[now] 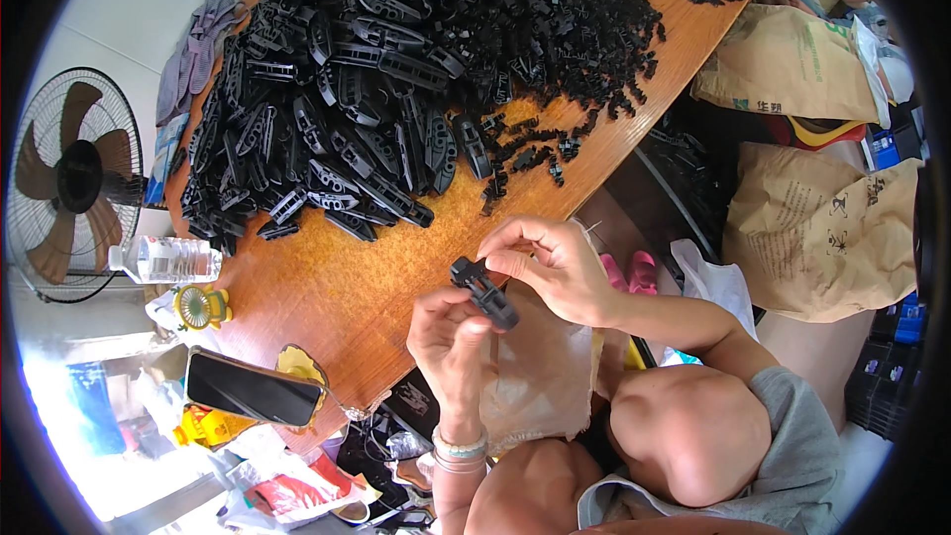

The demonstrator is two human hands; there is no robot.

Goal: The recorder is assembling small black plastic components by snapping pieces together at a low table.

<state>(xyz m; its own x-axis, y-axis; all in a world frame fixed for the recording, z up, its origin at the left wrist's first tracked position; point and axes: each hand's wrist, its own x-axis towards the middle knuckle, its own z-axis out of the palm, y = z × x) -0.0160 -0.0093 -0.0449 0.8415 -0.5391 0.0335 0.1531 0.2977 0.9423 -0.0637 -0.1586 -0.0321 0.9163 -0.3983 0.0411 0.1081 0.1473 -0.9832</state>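
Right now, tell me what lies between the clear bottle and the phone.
In the head view, a small yellow fan sits between the clear bottle and the phone.

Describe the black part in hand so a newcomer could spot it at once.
Find the orange-brown wooden table with its big heap of dark pieces. Come down to the table's near edge, where the left hand grips the stubby black part and the right hand's fingertips meet its upper end. Unlike the heaped pieces, it is held up between fingers.
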